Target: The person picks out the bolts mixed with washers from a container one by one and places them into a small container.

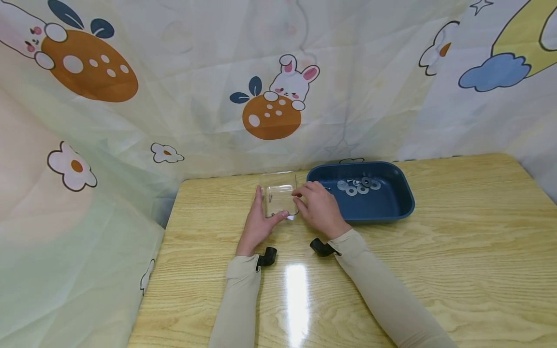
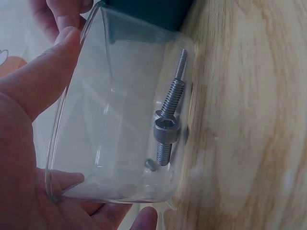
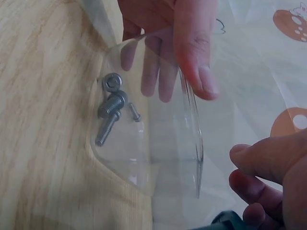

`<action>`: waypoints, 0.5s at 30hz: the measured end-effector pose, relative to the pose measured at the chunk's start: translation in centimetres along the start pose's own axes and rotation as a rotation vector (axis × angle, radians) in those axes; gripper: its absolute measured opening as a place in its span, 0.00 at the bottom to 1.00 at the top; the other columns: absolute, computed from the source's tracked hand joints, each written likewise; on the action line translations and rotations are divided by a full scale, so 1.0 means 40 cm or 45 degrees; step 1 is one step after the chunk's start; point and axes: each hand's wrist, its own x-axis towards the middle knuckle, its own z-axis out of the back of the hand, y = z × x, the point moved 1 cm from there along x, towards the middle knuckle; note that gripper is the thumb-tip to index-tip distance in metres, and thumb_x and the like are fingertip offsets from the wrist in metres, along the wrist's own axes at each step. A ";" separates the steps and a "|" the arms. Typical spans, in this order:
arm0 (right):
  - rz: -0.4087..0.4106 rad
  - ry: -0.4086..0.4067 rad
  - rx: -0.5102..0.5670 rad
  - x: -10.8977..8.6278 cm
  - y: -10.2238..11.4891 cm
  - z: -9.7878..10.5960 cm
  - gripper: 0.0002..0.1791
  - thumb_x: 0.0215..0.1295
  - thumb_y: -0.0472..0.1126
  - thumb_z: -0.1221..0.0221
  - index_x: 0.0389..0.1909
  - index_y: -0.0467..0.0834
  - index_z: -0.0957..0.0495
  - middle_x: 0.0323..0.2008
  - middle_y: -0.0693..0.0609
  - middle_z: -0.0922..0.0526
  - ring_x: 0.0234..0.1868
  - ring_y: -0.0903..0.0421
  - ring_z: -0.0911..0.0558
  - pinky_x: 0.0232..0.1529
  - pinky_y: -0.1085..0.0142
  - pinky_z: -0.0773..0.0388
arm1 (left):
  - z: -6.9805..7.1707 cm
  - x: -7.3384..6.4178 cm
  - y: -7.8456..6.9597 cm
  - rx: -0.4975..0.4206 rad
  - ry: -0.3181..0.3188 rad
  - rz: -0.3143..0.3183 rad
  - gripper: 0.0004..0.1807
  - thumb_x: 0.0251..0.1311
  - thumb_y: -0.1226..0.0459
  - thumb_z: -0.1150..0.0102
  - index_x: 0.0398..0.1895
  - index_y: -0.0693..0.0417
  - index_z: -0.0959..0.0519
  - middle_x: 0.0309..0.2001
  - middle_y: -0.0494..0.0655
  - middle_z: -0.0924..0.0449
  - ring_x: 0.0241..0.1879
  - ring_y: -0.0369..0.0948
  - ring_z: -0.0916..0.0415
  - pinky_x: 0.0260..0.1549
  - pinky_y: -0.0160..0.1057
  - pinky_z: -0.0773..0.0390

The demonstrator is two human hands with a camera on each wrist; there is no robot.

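Observation:
My left hand [image 1: 257,224] grips a clear plastic box [image 1: 278,181], with the thumb over its near rim and the fingers along its left side. Several metal screws [image 2: 170,103] of different sizes lie on the bottom of the box, close to its near wall in the left wrist view. One socket-head screw [image 3: 112,82] shows its hex recess in the right wrist view. Just off the box's right rim is my right hand [image 1: 321,205], thumb and fingers loosely bent. Between those fingertips [image 3: 240,151] nothing shows in the right wrist view.
Right of the box stands a dark blue tray [image 1: 378,210], partly behind my right hand. Several flat washers [image 1: 362,190] and a few small screws lie in it. A printed cloth [image 1: 209,140] hangs along the back and left of the wooden table [image 1: 457,251].

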 end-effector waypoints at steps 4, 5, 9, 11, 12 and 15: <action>-0.014 -0.030 0.021 0.000 -0.007 0.006 0.06 0.66 0.37 0.34 0.41 0.42 0.13 0.39 0.48 0.17 0.38 0.51 0.24 0.32 0.60 0.23 | 0.002 -0.001 0.002 -0.007 0.006 -0.003 0.63 0.58 0.50 0.28 0.82 0.51 0.65 0.80 0.54 0.56 0.78 0.53 0.60 0.73 0.58 0.52; -0.016 -0.038 0.023 0.000 -0.009 0.007 0.06 0.66 0.37 0.34 0.41 0.42 0.13 0.38 0.48 0.17 0.37 0.51 0.24 0.32 0.60 0.23 | 0.002 -0.001 0.002 -0.006 0.006 0.001 0.63 0.58 0.49 0.28 0.82 0.51 0.65 0.80 0.54 0.56 0.78 0.52 0.59 0.73 0.57 0.52; -0.039 -0.059 0.012 0.001 -0.019 0.011 0.06 0.67 0.38 0.34 0.42 0.41 0.13 0.37 0.48 0.18 0.37 0.51 0.24 0.32 0.59 0.23 | 0.002 -0.001 0.001 -0.007 0.003 0.001 0.63 0.57 0.49 0.27 0.82 0.50 0.65 0.80 0.53 0.57 0.78 0.52 0.59 0.73 0.57 0.53; -0.058 -0.068 0.009 0.001 -0.024 0.014 0.07 0.67 0.38 0.35 0.42 0.41 0.13 0.38 0.47 0.18 0.38 0.50 0.23 0.33 0.58 0.22 | 0.002 -0.001 0.001 -0.009 0.000 0.003 0.63 0.57 0.50 0.27 0.82 0.50 0.65 0.80 0.53 0.57 0.78 0.52 0.59 0.73 0.56 0.53; -0.071 -0.071 0.006 0.001 -0.027 0.015 0.07 0.67 0.38 0.35 0.43 0.41 0.13 0.38 0.47 0.18 0.39 0.49 0.23 0.34 0.57 0.22 | 0.002 -0.001 0.000 -0.011 0.000 0.005 0.63 0.58 0.50 0.27 0.82 0.49 0.65 0.80 0.53 0.57 0.78 0.52 0.59 0.73 0.56 0.53; -0.102 -0.090 0.011 0.001 -0.035 0.020 0.07 0.68 0.37 0.36 0.43 0.41 0.13 0.40 0.46 0.17 0.40 0.48 0.23 0.35 0.56 0.21 | 0.002 -0.002 0.000 -0.017 0.006 0.006 0.63 0.58 0.50 0.27 0.82 0.48 0.65 0.81 0.52 0.57 0.78 0.51 0.60 0.74 0.56 0.54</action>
